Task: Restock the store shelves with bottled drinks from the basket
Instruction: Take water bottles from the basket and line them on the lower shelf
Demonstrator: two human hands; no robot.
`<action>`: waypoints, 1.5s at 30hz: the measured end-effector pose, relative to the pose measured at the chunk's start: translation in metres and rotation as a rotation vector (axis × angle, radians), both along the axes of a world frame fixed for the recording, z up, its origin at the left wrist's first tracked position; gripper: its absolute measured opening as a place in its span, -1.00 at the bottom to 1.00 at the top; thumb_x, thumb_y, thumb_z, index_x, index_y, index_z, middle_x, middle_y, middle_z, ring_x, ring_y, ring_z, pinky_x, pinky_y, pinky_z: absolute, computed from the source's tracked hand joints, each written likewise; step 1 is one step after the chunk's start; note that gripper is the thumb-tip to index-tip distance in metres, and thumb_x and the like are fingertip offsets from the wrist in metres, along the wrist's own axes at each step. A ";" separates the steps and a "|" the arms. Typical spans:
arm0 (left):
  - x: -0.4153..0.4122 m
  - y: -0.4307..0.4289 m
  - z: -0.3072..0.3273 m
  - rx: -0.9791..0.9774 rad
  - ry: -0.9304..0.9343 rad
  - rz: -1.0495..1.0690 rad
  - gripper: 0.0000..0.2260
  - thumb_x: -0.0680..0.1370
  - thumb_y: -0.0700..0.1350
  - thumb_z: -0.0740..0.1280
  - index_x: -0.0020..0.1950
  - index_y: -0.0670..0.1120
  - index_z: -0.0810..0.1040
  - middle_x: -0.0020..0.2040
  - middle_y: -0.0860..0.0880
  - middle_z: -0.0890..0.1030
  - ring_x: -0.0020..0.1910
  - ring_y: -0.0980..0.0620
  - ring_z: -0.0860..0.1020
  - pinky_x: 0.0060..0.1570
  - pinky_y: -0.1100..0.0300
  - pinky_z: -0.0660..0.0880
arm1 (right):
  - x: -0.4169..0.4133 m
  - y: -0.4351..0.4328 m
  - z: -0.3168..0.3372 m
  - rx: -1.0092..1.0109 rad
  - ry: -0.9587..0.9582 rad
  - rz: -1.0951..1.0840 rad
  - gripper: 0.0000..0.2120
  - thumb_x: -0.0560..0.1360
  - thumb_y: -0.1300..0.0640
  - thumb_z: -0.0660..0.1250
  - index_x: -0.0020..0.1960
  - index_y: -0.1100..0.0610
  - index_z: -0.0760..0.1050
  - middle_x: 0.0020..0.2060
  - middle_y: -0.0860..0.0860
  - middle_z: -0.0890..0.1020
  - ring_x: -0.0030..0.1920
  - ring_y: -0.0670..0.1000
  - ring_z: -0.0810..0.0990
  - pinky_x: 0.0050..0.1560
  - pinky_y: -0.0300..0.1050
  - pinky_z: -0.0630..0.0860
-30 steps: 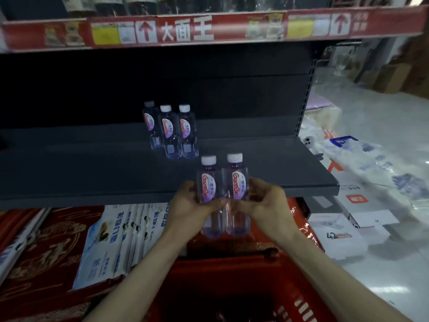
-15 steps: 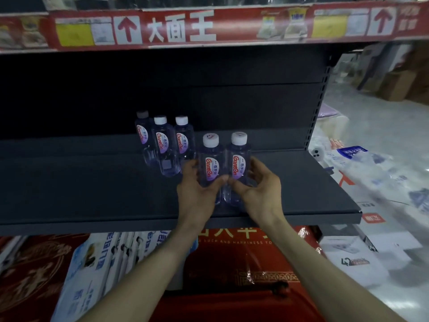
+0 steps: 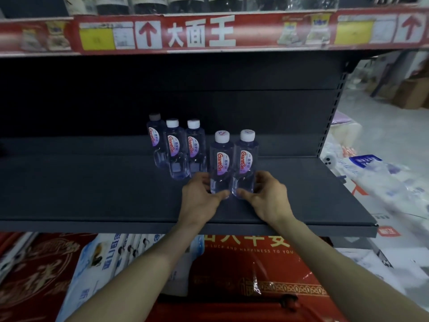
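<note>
Two bottles point(image 3: 233, 163), lifted a second ago, now down on shelf point(image 3: 92, 194). Left hand point(image 3: 199, 196), right hand point(image 3: 267, 196) still loosely cupping bases; release next.

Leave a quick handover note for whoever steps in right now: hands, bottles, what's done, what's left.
Left hand: cupped round the base of the left front bottle.
Right hand: cupped round the right front bottle.
Both bottles stand upright, side by side on the dark shelf, grip not yet released.
Done: three bottles already stand behind them to the left.
Left: let go, nudge the pair into line. The basket is out of view, so what remains is unknown.
</note>
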State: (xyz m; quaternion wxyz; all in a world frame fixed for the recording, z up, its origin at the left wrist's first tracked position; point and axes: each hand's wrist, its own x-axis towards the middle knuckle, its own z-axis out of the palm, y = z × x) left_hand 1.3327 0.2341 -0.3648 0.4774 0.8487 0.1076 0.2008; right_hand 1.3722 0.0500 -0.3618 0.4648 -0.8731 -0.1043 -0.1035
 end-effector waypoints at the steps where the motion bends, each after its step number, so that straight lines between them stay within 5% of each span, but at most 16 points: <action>1: 0.006 0.001 0.000 0.000 0.005 0.011 -0.50 0.34 0.01 0.67 0.17 -0.01 0.53 -0.09 0.19 0.62 -0.10 0.30 0.60 -0.17 0.49 0.47 | 0.006 0.002 0.001 -0.014 0.012 0.003 -0.47 0.37 -0.09 0.62 0.23 0.09 0.55 -0.05 -0.10 0.70 -0.09 -0.09 0.69 0.00 -0.15 0.65; 6: 0.030 0.002 -0.003 0.008 -0.008 0.056 -0.65 0.41 0.01 0.63 0.05 0.03 0.54 -0.14 0.17 0.63 -0.04 0.13 0.66 0.02 0.23 0.59 | 0.032 0.012 -0.002 -0.044 0.055 -0.029 -0.44 0.37 -0.21 0.57 0.26 -0.03 0.50 0.04 -0.13 0.67 0.00 0.00 0.69 0.07 0.10 0.66; 13: 0.043 -0.002 -0.010 0.265 0.026 0.188 -0.70 0.51 0.18 0.48 -0.16 0.01 0.50 -0.04 -0.10 0.64 -0.04 -0.12 0.64 -0.03 0.04 0.59 | 0.036 0.016 -0.007 -0.158 0.056 -0.061 -0.42 0.40 -0.35 0.44 0.31 -0.13 0.43 0.12 -0.18 0.65 0.16 -0.01 0.63 0.11 0.10 0.60; 21: 0.042 -0.007 -0.011 0.384 0.057 0.223 -0.58 0.56 0.21 0.40 0.17 -0.13 0.58 0.09 -0.15 0.62 0.08 -0.17 0.62 0.01 0.00 0.58 | 0.034 0.015 -0.006 -0.152 0.076 -0.080 -0.52 0.44 -0.25 0.46 0.22 -0.08 0.41 0.01 -0.23 0.63 0.14 0.00 0.64 0.08 0.06 0.58; 33: 0.043 -0.008 -0.012 0.391 0.066 0.244 -0.65 0.62 0.14 0.35 0.15 -0.14 0.57 0.10 -0.15 0.63 0.08 -0.16 0.63 0.00 0.02 0.54 | 0.038 0.017 -0.009 -0.200 0.063 -0.053 -0.57 0.47 -0.30 0.41 0.24 -0.23 0.37 0.10 -0.22 0.67 0.17 0.00 0.63 0.10 0.13 0.60; 41: 0.037 -0.010 -0.010 0.387 0.086 0.215 -0.64 0.61 0.11 0.36 0.16 -0.19 0.58 0.12 -0.19 0.62 0.13 -0.20 0.60 0.04 0.01 0.53 | 0.032 0.015 -0.004 -0.261 0.123 -0.033 -0.35 0.47 -0.34 0.34 0.51 -0.26 0.26 0.25 -0.11 0.65 0.30 0.09 0.58 0.20 0.07 0.55; 45: 0.022 -0.011 -0.005 0.315 0.136 0.083 -0.64 0.60 0.00 0.36 0.31 -0.17 0.52 0.25 -0.19 0.56 0.32 -0.19 0.48 0.25 0.04 0.46 | 0.022 0.011 0.001 -0.241 0.200 -0.002 -0.28 0.50 -0.21 0.38 0.57 -0.12 0.21 0.34 -0.01 0.60 0.38 0.12 0.52 0.30 0.10 0.51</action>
